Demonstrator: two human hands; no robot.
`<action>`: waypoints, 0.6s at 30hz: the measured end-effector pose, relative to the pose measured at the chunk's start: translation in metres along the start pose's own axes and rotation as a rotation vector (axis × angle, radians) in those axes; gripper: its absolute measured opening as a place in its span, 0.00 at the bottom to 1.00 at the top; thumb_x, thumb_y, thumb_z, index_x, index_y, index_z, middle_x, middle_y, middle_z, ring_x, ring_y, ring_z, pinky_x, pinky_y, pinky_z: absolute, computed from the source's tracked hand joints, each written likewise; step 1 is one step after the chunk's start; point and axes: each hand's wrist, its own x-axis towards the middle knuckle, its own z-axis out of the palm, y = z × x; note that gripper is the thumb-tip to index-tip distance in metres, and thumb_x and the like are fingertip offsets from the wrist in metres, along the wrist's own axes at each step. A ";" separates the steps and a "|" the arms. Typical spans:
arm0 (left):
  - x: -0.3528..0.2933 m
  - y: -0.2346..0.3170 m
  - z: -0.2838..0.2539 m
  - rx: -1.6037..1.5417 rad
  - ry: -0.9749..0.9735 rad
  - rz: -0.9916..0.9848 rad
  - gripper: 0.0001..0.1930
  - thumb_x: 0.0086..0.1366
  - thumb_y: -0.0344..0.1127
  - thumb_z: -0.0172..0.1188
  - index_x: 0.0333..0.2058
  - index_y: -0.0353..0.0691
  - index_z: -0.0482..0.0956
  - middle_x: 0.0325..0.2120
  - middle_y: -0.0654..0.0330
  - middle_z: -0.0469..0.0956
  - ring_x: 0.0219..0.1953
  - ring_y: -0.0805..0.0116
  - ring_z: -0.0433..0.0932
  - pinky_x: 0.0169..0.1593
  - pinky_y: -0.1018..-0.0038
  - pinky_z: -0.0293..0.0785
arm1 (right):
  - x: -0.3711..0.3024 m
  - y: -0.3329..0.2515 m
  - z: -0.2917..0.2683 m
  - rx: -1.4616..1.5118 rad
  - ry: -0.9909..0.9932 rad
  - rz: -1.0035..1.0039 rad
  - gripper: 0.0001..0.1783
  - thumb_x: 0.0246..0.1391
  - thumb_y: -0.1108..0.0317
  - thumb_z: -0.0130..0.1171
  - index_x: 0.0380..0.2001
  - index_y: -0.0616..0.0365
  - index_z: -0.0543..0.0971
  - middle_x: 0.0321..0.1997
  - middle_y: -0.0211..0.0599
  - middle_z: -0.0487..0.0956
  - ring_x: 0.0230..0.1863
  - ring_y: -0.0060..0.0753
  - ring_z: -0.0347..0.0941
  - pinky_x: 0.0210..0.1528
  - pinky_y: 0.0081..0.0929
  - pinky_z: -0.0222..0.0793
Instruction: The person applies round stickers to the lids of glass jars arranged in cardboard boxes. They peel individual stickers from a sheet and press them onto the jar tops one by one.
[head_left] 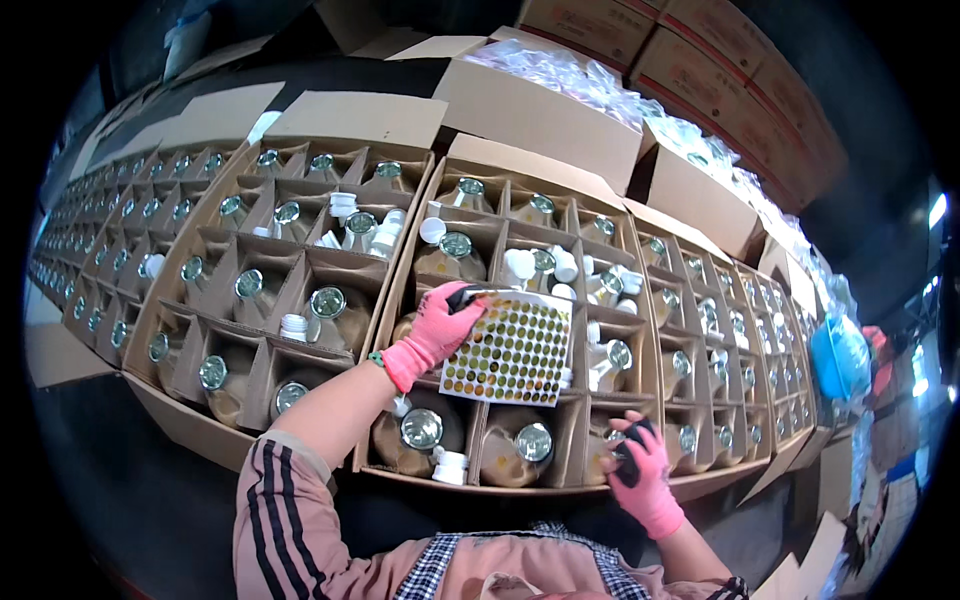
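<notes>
In my left hand (435,330), in a pink glove with dark finger patches, is a white sheet of round gold-green stickers (508,350), pinched at its upper left corner. The sheet hangs over the middle of a divided carton (400,478) of clear glass bottles. My right hand (645,475), gloved alike, is at the carton's front right compartment, its fingers curled close against a bottle there. Whatever lies between those fingers is hidden. In front of the sheet stand two open-necked bottles, one on the left (421,430) and one on the right (533,442). White plastic caps (450,467) lie beside them.
More divided cartons of bottles run off to the left (250,285) and right (715,350). Behind them stand boxes with clear plastic wrap (560,75), and stacked brown cartons (690,75). On the far right, a pink-gloved hand (880,360) is next to a blue basin (840,357).
</notes>
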 end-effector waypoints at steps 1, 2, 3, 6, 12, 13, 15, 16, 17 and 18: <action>-0.001 -0.003 -0.001 -0.028 0.043 -0.005 0.07 0.53 0.30 0.59 0.30 0.34 0.75 0.22 0.69 0.73 0.25 0.83 0.67 0.30 0.84 0.66 | -0.002 -0.008 0.005 -0.005 -0.042 -0.062 0.14 0.31 0.70 0.61 0.27 0.58 0.72 0.43 0.40 0.71 0.50 0.48 0.62 0.51 0.41 0.57; -0.003 -0.004 -0.004 -0.053 0.093 -0.007 0.07 0.53 0.29 0.59 0.31 0.34 0.75 0.22 0.69 0.73 0.25 0.84 0.67 0.29 0.84 0.66 | -0.001 -0.016 0.010 -0.008 -0.084 -0.130 0.15 0.31 0.68 0.62 0.27 0.58 0.72 0.43 0.40 0.71 0.50 0.47 0.62 0.51 0.41 0.56; -0.003 0.009 -0.006 0.029 0.130 0.030 0.07 0.53 0.30 0.59 0.30 0.34 0.75 0.21 0.69 0.73 0.24 0.83 0.67 0.29 0.84 0.66 | 0.002 -0.022 0.015 -0.043 -0.149 -0.208 0.17 0.31 0.66 0.63 0.28 0.57 0.71 0.44 0.39 0.70 0.51 0.46 0.61 0.51 0.42 0.57; -0.010 0.064 -0.017 -0.097 0.123 0.010 0.05 0.54 0.29 0.58 0.30 0.34 0.76 0.22 0.69 0.74 0.25 0.83 0.69 0.28 0.85 0.65 | 0.012 -0.045 0.028 -0.008 -0.185 -0.346 0.18 0.34 0.63 0.63 0.29 0.58 0.71 0.45 0.39 0.68 0.51 0.46 0.61 0.50 0.41 0.57; -0.122 0.164 -0.103 -0.154 -0.080 -0.039 0.11 0.56 0.29 0.55 0.37 0.31 0.73 0.30 0.55 0.75 0.33 0.71 0.73 0.35 0.80 0.69 | 0.020 -0.086 0.058 0.058 -0.389 -0.371 0.20 0.34 0.61 0.63 0.31 0.58 0.72 0.43 0.41 0.69 0.50 0.47 0.61 0.49 0.41 0.58; -0.146 0.157 -0.130 -0.160 -0.095 -0.097 0.12 0.55 0.30 0.55 0.37 0.30 0.73 0.30 0.52 0.75 0.34 0.67 0.73 0.36 0.77 0.69 | 0.023 -0.092 0.065 0.058 -0.353 -0.439 0.20 0.36 0.59 0.62 0.32 0.59 0.72 0.41 0.41 0.69 0.48 0.47 0.62 0.49 0.40 0.58; -0.196 0.146 -0.184 -0.162 -0.064 -0.194 0.12 0.53 0.29 0.55 0.35 0.28 0.73 0.30 0.49 0.75 0.36 0.62 0.73 0.40 0.73 0.69 | 0.031 -0.111 0.076 0.136 -0.345 -0.486 0.21 0.36 0.59 0.62 0.34 0.59 0.72 0.40 0.41 0.69 0.48 0.45 0.63 0.49 0.39 0.59; -0.210 0.141 -0.198 -0.181 -0.041 -0.230 0.11 0.52 0.26 0.54 0.34 0.27 0.72 0.31 0.50 0.75 0.38 0.61 0.73 0.42 0.72 0.68 | 0.031 -0.114 0.083 0.157 -0.368 -0.473 0.22 0.36 0.60 0.63 0.34 0.59 0.72 0.42 0.41 0.70 0.49 0.45 0.63 0.49 0.39 0.58; -0.217 0.136 -0.209 -0.098 -0.050 -0.206 0.11 0.50 0.27 0.55 0.33 0.27 0.72 0.29 0.49 0.75 0.38 0.60 0.73 0.42 0.71 0.68 | 0.032 -0.117 0.088 0.152 -0.400 -0.459 0.21 0.36 0.60 0.63 0.34 0.59 0.72 0.43 0.41 0.69 0.50 0.45 0.62 0.49 0.39 0.58; -0.223 0.135 -0.215 -0.014 -0.054 -0.181 0.11 0.48 0.27 0.56 0.31 0.27 0.73 0.28 0.49 0.75 0.37 0.59 0.73 0.41 0.70 0.68 | 0.034 -0.120 0.094 0.150 -0.435 -0.451 0.21 0.36 0.60 0.63 0.34 0.59 0.72 0.44 0.41 0.69 0.50 0.45 0.62 0.49 0.39 0.58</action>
